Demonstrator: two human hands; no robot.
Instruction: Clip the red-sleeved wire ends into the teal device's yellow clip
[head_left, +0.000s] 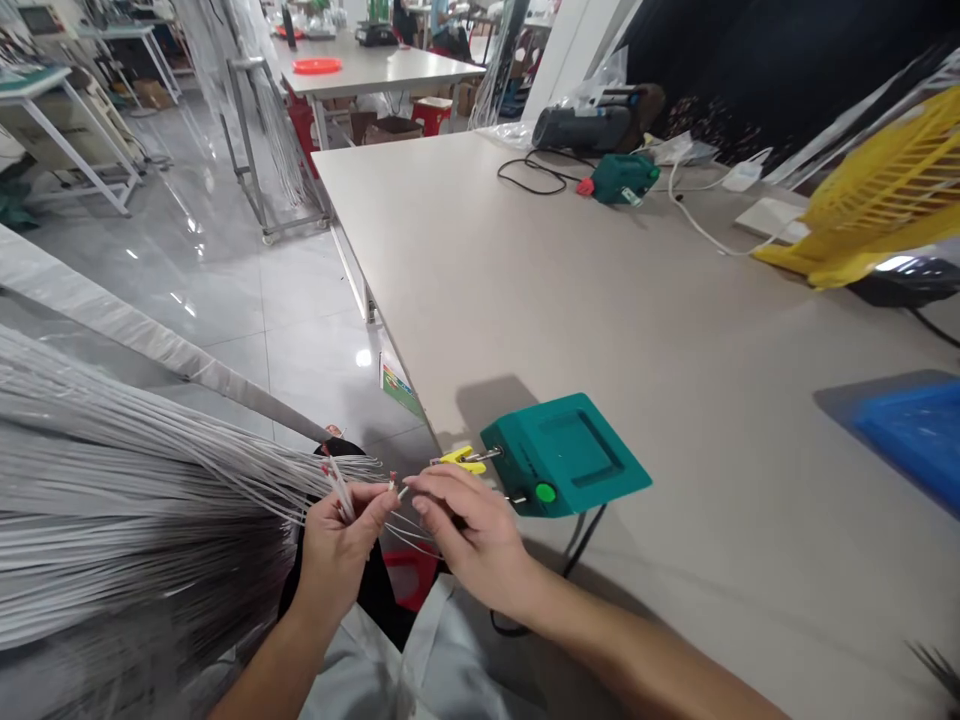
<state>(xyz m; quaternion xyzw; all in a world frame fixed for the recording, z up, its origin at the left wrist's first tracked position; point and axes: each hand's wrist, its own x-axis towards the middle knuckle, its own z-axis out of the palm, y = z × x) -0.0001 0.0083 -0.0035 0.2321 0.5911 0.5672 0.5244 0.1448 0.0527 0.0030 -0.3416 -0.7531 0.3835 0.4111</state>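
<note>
In the head view, my left hand [341, 545] is closed on several thin white wires [343, 492], whose ends show red tips. One short white wire end [403, 492] sticks out past my left thumb, beside a small red-and-white tip [392, 480]. My right hand [476, 535] meets it there, thumb and forefinger drawn together at that wire end; the exact contact is too small to see. Just beyond my right hand sits a green tester box [566, 455] with a round green button [545, 492], a yellow clip [463, 459] and metal prongs on its near side.
A large bundle of white wires [150, 470] hangs at left along a wrapped rail [150, 315]. On the table [637, 330] stand a yellow fan [877, 190], a blue tray [915, 435], a second green device [619, 178] and a dark speaker-like box [581, 128]. Cables trail between them.
</note>
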